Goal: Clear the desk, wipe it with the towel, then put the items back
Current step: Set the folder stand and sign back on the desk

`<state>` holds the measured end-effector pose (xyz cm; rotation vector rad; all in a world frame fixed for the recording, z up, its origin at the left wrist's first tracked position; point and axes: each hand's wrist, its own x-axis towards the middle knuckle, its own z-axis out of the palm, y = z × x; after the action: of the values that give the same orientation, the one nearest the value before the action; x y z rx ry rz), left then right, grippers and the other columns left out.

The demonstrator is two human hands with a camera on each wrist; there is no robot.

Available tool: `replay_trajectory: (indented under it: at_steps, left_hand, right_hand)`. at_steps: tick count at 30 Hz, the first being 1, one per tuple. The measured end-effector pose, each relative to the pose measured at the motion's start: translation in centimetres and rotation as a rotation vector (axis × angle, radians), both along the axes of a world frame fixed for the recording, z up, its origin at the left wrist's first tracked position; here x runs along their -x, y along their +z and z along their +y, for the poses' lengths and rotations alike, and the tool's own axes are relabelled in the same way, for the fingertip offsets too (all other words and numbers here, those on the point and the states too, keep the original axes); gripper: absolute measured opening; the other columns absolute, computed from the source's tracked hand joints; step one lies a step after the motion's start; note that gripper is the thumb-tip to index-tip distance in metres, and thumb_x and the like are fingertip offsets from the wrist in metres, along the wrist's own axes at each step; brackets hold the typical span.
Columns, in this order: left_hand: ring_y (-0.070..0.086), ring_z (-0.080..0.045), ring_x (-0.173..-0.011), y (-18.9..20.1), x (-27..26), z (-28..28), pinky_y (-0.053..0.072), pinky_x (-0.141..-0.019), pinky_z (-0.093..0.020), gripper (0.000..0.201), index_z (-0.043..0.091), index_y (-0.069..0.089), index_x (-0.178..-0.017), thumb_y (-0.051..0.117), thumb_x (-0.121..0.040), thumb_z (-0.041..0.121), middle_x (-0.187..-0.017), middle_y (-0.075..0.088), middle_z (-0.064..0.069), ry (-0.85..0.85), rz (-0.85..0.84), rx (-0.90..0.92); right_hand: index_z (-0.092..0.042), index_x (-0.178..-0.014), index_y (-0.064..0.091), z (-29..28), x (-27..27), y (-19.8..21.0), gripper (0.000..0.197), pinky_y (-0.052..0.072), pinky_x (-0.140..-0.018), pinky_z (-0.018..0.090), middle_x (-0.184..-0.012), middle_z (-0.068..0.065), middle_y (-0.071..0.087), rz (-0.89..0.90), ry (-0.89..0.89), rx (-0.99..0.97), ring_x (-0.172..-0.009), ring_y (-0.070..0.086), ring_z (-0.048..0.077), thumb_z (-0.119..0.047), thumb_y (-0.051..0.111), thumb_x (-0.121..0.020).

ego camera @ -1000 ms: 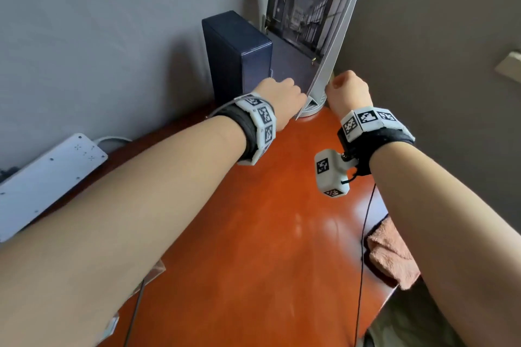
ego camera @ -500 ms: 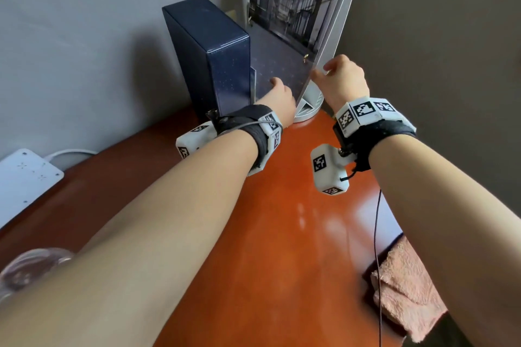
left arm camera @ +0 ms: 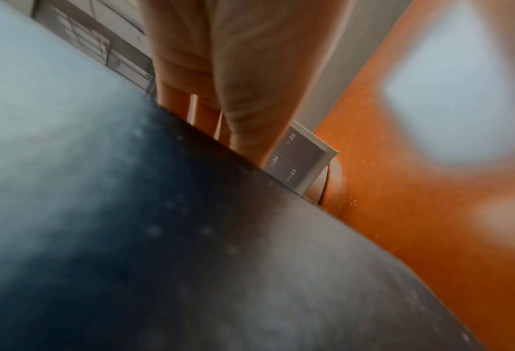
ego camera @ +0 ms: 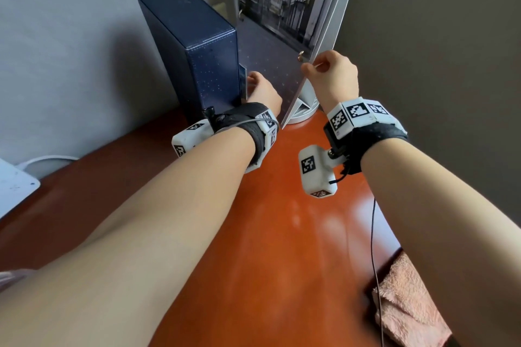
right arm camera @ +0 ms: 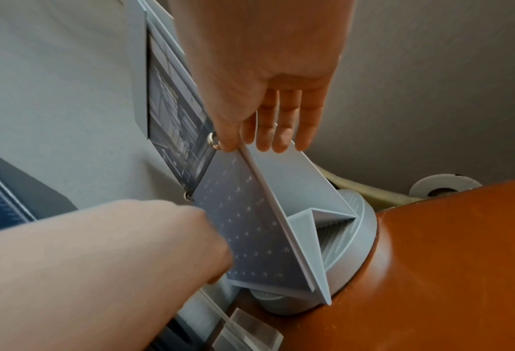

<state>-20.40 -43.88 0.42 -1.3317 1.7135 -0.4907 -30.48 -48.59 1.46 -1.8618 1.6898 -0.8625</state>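
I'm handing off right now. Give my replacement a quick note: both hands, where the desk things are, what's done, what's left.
Right hand: pinches the right edge of the standing desk calendar, thumb in front, fingers behind.
Left hand: reaches between the navy box and the calendar; its grip is hidden.
Calendar stands on the desk at the back corner, its foot on a round grey base. Pink towel lies at the desk's near right edge.
Whether wiping is done I cannot tell. Left: settle the calendar beside the box.
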Motion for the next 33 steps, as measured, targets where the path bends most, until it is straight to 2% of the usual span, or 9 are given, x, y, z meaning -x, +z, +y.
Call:
replay_trajectory:
  at_steps: [3,6,11,15,23,25,28,31,33]
  left_hand:
    - [0.050,-0.037,-0.118,0.2,-0.2,0.0,0.036,-0.099,-0.051,0.035,0.003,0.051,-0.127,0.033,-0.097,0.004,-0.127,0.056,-0.015,0.039,0.071,0.004]
    - [0.053,-0.036,-0.115,0.2,-0.3,0.1,0.039,-0.095,-0.050,0.034,0.003,0.053,-0.124,0.034,-0.096,0.002,-0.123,0.058,-0.012,0.013,0.096,0.019]
    - [0.053,-0.036,-0.114,0.2,-0.2,1.0,0.040,-0.095,-0.049,0.033,0.000,0.052,-0.124,0.034,-0.096,0.002,-0.124,0.058,-0.017,-0.113,0.066,-0.038]
    - [0.053,-0.035,-0.113,0.4,0.4,2.6,0.042,-0.092,-0.045,0.031,-0.003,0.051,-0.122,0.038,-0.094,-0.002,-0.122,0.057,-0.018,-0.241,0.027,-0.102]
    - [0.054,-0.026,-0.102,0.4,1.1,5.6,0.042,-0.088,-0.037,0.024,0.001,0.059,-0.103,0.042,-0.089,-0.009,-0.105,0.062,-0.006,-0.444,-0.002,-0.151]
    - [0.054,-0.026,-0.102,0.2,0.9,5.8,0.042,-0.088,-0.037,0.022,0.000,0.059,-0.103,0.043,-0.090,-0.007,-0.103,0.062,-0.006,-0.463,-0.035,-0.153]
    - [0.056,-0.026,-0.098,0.0,0.2,5.7,0.042,-0.089,-0.039,0.019,0.000,0.058,-0.103,0.045,-0.091,-0.005,-0.099,0.063,-0.006,-0.512,-0.121,-0.157]
    - [0.054,-0.028,-0.103,-0.5,-0.1,5.4,0.041,-0.091,-0.041,0.021,0.000,0.058,-0.107,0.044,-0.092,-0.003,-0.104,0.063,-0.008,-0.547,-0.187,-0.148]
    - [0.052,-0.029,-0.107,-0.8,-0.3,5.2,0.041,-0.091,-0.041,0.022,-0.002,0.059,-0.110,0.044,-0.093,-0.001,-0.107,0.062,-0.009,-0.559,-0.209,-0.135]
  right_hand:
    - [-0.018,-0.089,0.057,0.1,-0.4,0.1,0.011,0.036,-0.069,0.025,-0.087,0.000,0.055,0.040,0.025,0.030,-0.082,0.050,0.018,-0.028,0.056,-0.088]
    - [-0.008,-0.088,0.064,-0.1,-0.6,0.3,0.014,0.041,-0.066,0.027,-0.081,0.005,0.055,0.060,0.027,0.037,-0.078,0.053,0.024,-0.019,0.055,-0.087]
    - [-0.002,-0.089,0.065,0.3,-1.0,0.6,0.019,0.041,-0.068,0.027,-0.088,0.014,0.061,0.058,0.008,0.045,-0.077,0.049,0.023,-0.013,0.049,-0.088]
    - [-0.001,-0.090,0.066,1.4,-1.1,0.7,0.021,0.040,-0.070,0.026,-0.097,0.018,0.066,0.068,0.002,0.049,-0.089,0.058,0.032,-0.015,0.050,-0.089]
    - [-0.001,-0.094,0.065,3.5,-0.8,0.8,0.021,0.042,-0.073,0.027,-0.100,0.016,0.067,0.089,-0.023,0.017,-0.095,0.059,0.030,-0.014,0.049,-0.088]
    - [-0.003,-0.095,0.063,3.8,-0.9,0.9,0.022,0.041,-0.071,0.027,-0.100,0.015,0.066,0.084,-0.030,0.004,-0.095,0.059,0.031,-0.018,0.049,-0.088]
    - [-0.009,-0.103,0.065,3.6,-1.3,1.3,0.027,0.044,-0.076,0.028,-0.105,0.011,0.068,0.069,-0.018,-0.009,-0.100,0.059,0.030,-0.028,0.052,-0.090]
    - [-0.007,-0.099,0.070,3.2,-1.4,1.8,0.027,0.040,-0.067,0.026,-0.100,0.016,0.069,0.060,-0.024,-0.028,-0.085,0.057,0.029,-0.027,0.053,-0.090]
    - [-0.005,-0.096,0.070,3.1,-1.6,2.0,0.027,0.042,-0.067,0.026,-0.097,0.017,0.069,0.042,-0.040,-0.051,-0.086,0.061,0.029,-0.025,0.053,-0.090]
